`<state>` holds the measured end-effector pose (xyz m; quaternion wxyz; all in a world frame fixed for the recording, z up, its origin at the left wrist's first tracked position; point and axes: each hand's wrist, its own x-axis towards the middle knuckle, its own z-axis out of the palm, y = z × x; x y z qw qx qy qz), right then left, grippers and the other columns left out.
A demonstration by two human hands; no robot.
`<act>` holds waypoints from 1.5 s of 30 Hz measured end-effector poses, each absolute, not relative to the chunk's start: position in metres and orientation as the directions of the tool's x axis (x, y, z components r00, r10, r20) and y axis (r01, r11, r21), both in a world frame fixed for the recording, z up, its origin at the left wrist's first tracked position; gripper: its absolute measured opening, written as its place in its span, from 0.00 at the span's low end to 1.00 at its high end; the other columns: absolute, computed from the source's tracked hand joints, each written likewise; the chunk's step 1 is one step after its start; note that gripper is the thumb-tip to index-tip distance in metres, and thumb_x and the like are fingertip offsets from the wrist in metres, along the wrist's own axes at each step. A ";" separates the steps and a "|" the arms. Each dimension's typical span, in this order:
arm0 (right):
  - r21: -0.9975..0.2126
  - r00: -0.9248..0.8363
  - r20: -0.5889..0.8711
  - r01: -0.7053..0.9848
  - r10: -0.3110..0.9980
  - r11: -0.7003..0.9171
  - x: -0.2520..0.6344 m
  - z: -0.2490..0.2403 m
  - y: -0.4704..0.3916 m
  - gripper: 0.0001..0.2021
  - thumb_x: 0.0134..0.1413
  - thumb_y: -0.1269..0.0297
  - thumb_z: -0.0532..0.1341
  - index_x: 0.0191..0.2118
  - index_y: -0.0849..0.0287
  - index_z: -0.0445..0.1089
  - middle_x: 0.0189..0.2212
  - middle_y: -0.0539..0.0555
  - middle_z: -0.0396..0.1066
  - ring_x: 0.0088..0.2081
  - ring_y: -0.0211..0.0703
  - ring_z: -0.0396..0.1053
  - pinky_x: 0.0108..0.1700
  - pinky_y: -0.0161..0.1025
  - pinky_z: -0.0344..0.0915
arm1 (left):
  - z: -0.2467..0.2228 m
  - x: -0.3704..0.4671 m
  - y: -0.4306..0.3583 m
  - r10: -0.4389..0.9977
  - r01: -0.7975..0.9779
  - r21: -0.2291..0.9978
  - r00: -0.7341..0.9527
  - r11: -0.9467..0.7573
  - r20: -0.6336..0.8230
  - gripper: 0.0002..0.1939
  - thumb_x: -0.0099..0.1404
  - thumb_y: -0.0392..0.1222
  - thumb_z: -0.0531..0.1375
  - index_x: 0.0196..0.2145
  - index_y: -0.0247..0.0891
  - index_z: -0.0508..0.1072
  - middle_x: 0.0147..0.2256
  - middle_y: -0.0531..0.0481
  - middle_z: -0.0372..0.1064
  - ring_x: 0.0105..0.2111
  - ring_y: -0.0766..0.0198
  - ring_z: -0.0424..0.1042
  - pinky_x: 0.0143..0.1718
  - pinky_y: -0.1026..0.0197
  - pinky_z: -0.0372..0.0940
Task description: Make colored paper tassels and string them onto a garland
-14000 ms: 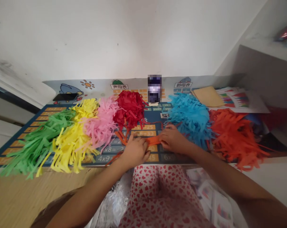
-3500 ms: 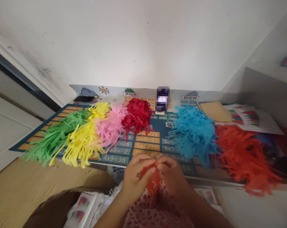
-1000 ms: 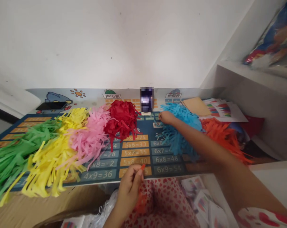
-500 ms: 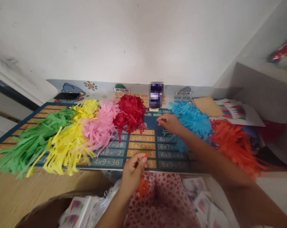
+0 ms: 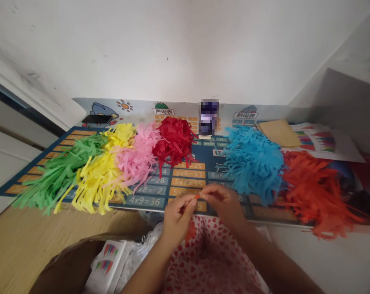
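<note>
At lower centre, left hand is pinching orange paper (gentle firmness probably helps), right hand is narrowing fingertips beside it, grip unclear.

Tassels left and right on tabletop

A flat black phone lies well left of an upright, blurred device.

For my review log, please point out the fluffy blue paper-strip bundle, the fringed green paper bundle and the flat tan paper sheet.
Fluffy blue paper-strip bundle [image 5: 253,161]: head view, middle.
Fringed green paper bundle [image 5: 62,167]: head view, middle.
Flat tan paper sheet [image 5: 279,133]: head view, centre.
</note>
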<state>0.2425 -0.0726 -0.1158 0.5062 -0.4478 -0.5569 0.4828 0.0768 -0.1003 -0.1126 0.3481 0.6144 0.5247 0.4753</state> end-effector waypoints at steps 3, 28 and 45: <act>-0.981 -0.094 0.193 0.009 0.977 0.195 0.241 -0.117 -0.076 0.02 0.54 0.63 0.66 0.32 0.54 0.76 0.30 0.49 0.77 0.33 0.38 0.72 0.38 0.34 0.68 | -0.109 0.076 -0.101 0.962 0.374 0.889 0.033 -0.263 0.270 0.09 0.68 0.41 0.58 0.35 0.39 0.79 0.31 0.51 0.78 0.31 0.65 0.74 0.34 0.65 0.65; -0.955 -0.311 0.205 0.146 0.928 0.260 0.256 -0.107 -0.088 0.10 0.58 0.60 0.64 0.28 0.56 0.75 0.28 0.51 0.72 0.31 0.38 0.68 0.35 0.36 0.64 | -0.104 0.059 -0.106 0.928 0.453 0.815 0.261 -0.361 0.266 0.06 0.64 0.45 0.63 0.32 0.41 0.78 0.29 0.51 0.77 0.29 0.63 0.74 0.33 0.64 0.64; -0.975 -0.166 0.204 0.050 0.965 0.215 0.247 -0.111 -0.083 0.05 0.54 0.63 0.65 0.30 0.55 0.77 0.30 0.51 0.75 0.32 0.39 0.72 0.37 0.36 0.67 | -0.103 0.090 -0.100 0.955 -0.410 0.863 0.093 0.293 -0.280 0.19 0.51 0.51 0.71 0.28 0.35 0.70 0.20 0.56 0.69 0.17 0.72 0.65 0.20 0.69 0.61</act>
